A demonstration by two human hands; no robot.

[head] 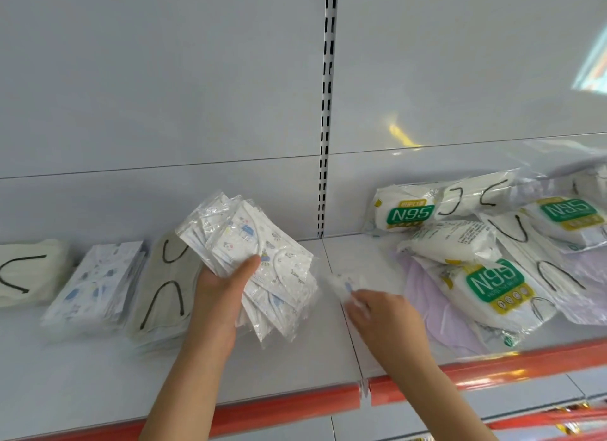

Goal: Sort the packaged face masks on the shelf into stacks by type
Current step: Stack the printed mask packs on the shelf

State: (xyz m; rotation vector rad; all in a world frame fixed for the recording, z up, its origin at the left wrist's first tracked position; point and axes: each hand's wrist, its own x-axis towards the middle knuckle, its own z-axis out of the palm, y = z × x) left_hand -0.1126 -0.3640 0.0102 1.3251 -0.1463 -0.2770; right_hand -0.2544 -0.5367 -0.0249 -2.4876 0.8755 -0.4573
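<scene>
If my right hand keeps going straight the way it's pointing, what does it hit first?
The right hand points up-left along the shelf. First comes the small blurred packet at its fingertips, already touching or nearly so. Beyond that, likely the printed masks in the left hand; depth is unclear.

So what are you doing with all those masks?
A person is sorting packaged masks on a shop shelf. The left hand holds a fanned bundle of cartoon-print masks, while the right hand picks up one more, blurred, from the shelf. On the left lie sorted stacks, including a cartoon-print stack. On the right a mixed pile with N95 packs waits.
</scene>
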